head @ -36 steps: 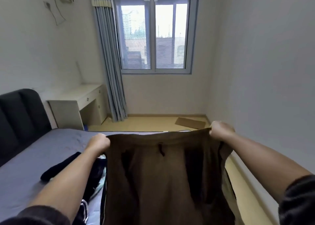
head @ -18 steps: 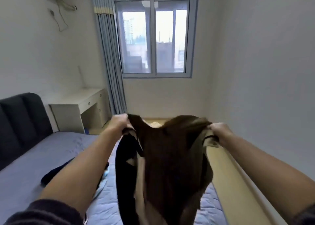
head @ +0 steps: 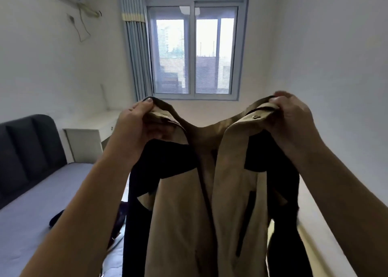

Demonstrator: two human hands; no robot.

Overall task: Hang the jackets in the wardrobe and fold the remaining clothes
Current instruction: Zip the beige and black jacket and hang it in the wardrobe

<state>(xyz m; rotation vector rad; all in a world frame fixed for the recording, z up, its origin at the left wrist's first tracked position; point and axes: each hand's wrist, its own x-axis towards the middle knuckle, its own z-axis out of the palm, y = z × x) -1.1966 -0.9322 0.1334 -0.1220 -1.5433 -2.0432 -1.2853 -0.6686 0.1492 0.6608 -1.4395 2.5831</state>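
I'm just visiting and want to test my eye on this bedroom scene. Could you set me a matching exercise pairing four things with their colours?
Things:
1. jacket
2. headboard
3. desk
4. curtain

Colours:
A. white
B. beige with black panels
C. blue-grey stripes
D. dark grey

Pairs: 1-B, 2-D, 3-A, 4-C. The left hand and right hand each keep a grip on the jacket's collar.

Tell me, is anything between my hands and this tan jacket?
No. The left hand and right hand already pinch the tan jacket at its collar corners, holding it up. No wardrobe is in view.
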